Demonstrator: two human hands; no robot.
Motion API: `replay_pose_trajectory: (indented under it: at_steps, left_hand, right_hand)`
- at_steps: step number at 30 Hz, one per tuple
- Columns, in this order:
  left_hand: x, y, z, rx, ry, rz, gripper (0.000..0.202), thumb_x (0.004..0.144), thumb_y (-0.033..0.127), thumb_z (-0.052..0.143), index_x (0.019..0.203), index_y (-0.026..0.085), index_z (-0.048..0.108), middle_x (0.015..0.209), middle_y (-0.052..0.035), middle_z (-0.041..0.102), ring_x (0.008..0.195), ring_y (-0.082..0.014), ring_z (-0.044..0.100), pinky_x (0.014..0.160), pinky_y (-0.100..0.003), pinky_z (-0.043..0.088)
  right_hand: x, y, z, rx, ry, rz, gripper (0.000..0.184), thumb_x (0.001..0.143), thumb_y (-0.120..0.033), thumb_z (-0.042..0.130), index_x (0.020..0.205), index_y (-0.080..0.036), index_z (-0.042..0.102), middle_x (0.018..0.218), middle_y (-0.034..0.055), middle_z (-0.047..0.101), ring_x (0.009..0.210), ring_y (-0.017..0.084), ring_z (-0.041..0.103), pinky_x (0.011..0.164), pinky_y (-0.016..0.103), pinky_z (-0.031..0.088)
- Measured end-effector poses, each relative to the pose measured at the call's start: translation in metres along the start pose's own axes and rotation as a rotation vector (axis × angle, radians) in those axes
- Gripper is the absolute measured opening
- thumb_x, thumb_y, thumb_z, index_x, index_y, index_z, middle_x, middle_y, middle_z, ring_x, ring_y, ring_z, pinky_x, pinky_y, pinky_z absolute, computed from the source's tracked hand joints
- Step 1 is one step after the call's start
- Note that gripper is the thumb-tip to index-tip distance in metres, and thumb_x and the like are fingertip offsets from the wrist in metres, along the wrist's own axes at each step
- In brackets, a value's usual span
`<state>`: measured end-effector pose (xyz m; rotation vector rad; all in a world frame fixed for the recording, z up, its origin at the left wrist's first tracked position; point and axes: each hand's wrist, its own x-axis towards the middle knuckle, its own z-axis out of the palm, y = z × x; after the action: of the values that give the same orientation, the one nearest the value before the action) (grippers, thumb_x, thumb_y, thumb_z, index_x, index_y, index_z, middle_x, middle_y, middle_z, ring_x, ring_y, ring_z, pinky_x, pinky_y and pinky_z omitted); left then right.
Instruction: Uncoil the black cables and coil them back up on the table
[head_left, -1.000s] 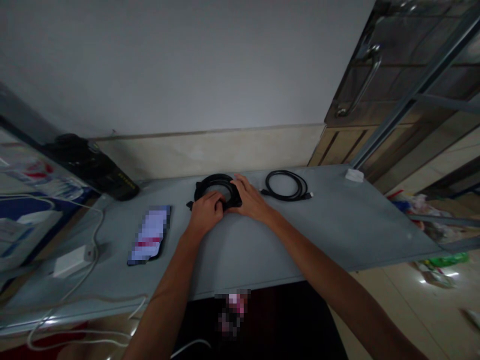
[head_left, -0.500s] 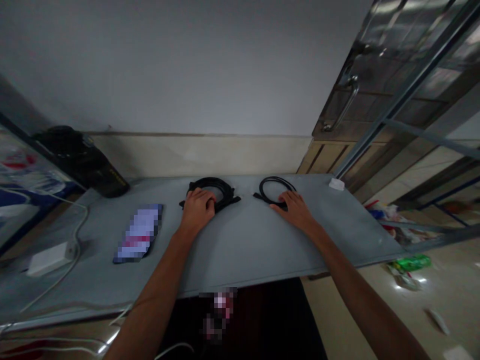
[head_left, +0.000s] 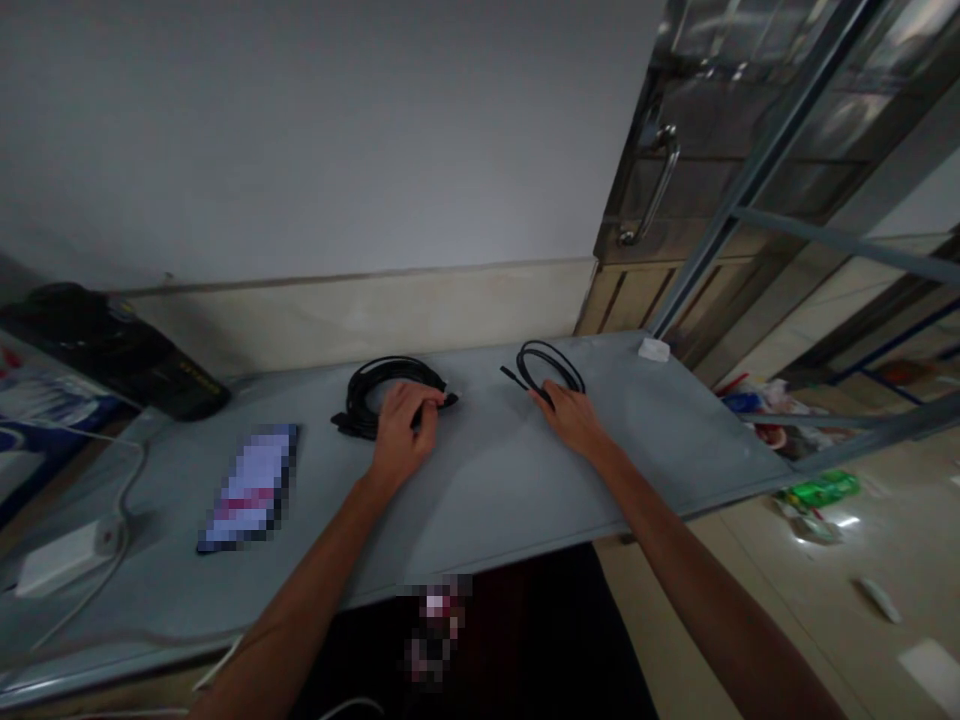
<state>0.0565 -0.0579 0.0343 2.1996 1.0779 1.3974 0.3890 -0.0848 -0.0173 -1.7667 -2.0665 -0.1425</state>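
Thin black cable [head_left: 576, 370], loosely looped, is towards the far side of the worktop [head_left: 480, 490], right of centre; the right hand [head_left: 571, 415] pinches its near side, and one plug end [head_left: 514, 376] juts left. Left of it lies a bulkier black cable coil [head_left: 361, 387], the left hand [head_left: 405, 415] curled over its near right side; whether those fingers grip, I cannot tell. Pulling one strand alone could spring either loop open. Farther left is a phone [head_left: 251, 487].
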Motion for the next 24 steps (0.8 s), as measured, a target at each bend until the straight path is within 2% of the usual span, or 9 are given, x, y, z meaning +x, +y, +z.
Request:
replay_pose_trajectory:
  at_steps: [2,4,7,10,12,15,18,21,24]
  left_hand:
    - [0.005,0.012,0.024,-0.141,-0.123,-0.079,0.021,0.103,0.041,0.068,0.11,0.026,0.081,0.106,-0.0099,0.08,0.106,-0.0324,0.072,0.108,-0.048,0.056]
    - [0.012,0.021,0.053,-0.319,-0.238,-0.221,0.035,0.099,0.05,0.078,0.125,0.026,0.08,0.117,-0.0111,0.081,0.109,-0.0317,0.075,0.104,-0.046,0.059]
    - [0.023,0.027,0.095,-0.695,-0.299,-0.462,0.055,0.095,0.063,0.084,0.132,0.023,0.076,0.122,-0.0146,0.081,0.113,-0.0339,0.078,0.1,-0.048,0.062]
    - [0.028,0.025,0.118,-0.974,-0.273,-0.576,0.063,0.092,0.066,0.088,0.134,0.022,0.074,0.124,-0.0142,0.083,0.116,-0.0333,0.08,0.104,-0.05,0.062]
    - [0.026,0.022,0.122,-1.078,-0.212,-0.615,0.064,0.088,0.06,0.095,0.133,0.02,0.074,0.12,-0.0132,0.084,0.114,-0.0306,0.081,0.105,-0.048,0.063]
    - [0.021,0.019,0.117,-1.193,-0.134,-0.689,0.059,0.081,0.047,0.105,0.124,0.018,0.075,0.111,-0.0104,0.085,0.103,-0.0259,0.081,0.097,-0.042,0.065]
    - [0.018,0.022,0.109,-1.233,-0.144,-0.711,0.048,0.082,0.041,0.105,0.116,0.017,0.079,0.109,-0.0092,0.085,0.097,-0.0217,0.08,0.091,-0.035,0.065]
    - [0.021,0.026,0.103,-1.204,-0.208,-0.68,0.042,0.085,0.038,0.103,0.114,0.015,0.083,0.108,-0.0106,0.085,0.097,-0.0215,0.079,0.088,-0.032,0.064]
    - [0.026,0.027,0.099,-1.208,-0.193,-0.654,0.044,0.086,0.036,0.102,0.12,0.016,0.083,0.105,-0.0103,0.084,0.096,-0.0226,0.08,0.086,-0.033,0.065]
  right_hand:
    - [0.0,0.0,-0.001,0.007,-0.006,0.018,0.053,0.123,-0.056,0.031,0.115,-0.02,0.069,0.089,0.011,0.079,0.08,0.029,0.078,0.068,0.034,0.048]
    - [-0.001,0.0,-0.002,0.016,-0.011,0.019,0.053,0.124,-0.056,0.03,0.117,-0.02,0.068,0.086,0.0107,0.079,0.079,0.029,0.079,0.068,0.034,0.047]
    - [-0.003,-0.001,-0.003,0.031,-0.02,-0.005,0.051,0.124,-0.054,0.032,0.117,-0.02,0.069,0.088,0.0113,0.08,0.083,0.028,0.08,0.071,0.034,0.049]
    - [-0.006,-0.001,-0.004,0.086,-0.016,-0.074,0.049,0.124,-0.053,0.034,0.117,-0.02,0.069,0.093,0.0112,0.081,0.088,0.028,0.081,0.075,0.034,0.052]
    - [-0.008,-0.001,-0.004,0.142,-0.001,-0.131,0.049,0.124,-0.054,0.033,0.118,-0.022,0.069,0.097,0.0109,0.082,0.09,0.027,0.081,0.077,0.034,0.054]
    - [-0.01,-0.003,-0.003,0.233,0.037,-0.184,0.053,0.123,-0.059,0.032,0.115,-0.024,0.07,0.101,0.0108,0.083,0.09,0.025,0.08,0.078,0.035,0.057]
    - [-0.01,-0.006,-0.002,0.349,0.096,-0.184,0.059,0.12,-0.067,0.031,0.11,-0.024,0.071,0.099,0.0114,0.081,0.088,0.026,0.079,0.079,0.037,0.058]
    - [-0.008,-0.009,-0.003,0.412,0.147,-0.128,0.065,0.119,-0.071,0.027,0.108,-0.023,0.069,0.093,0.0114,0.079,0.084,0.027,0.077,0.077,0.038,0.058]
    - [-0.006,-0.009,-0.01,0.531,0.239,0.004,0.066,0.118,-0.075,0.03,0.102,-0.024,0.068,0.086,0.0087,0.076,0.078,0.025,0.073,0.075,0.037,0.057]
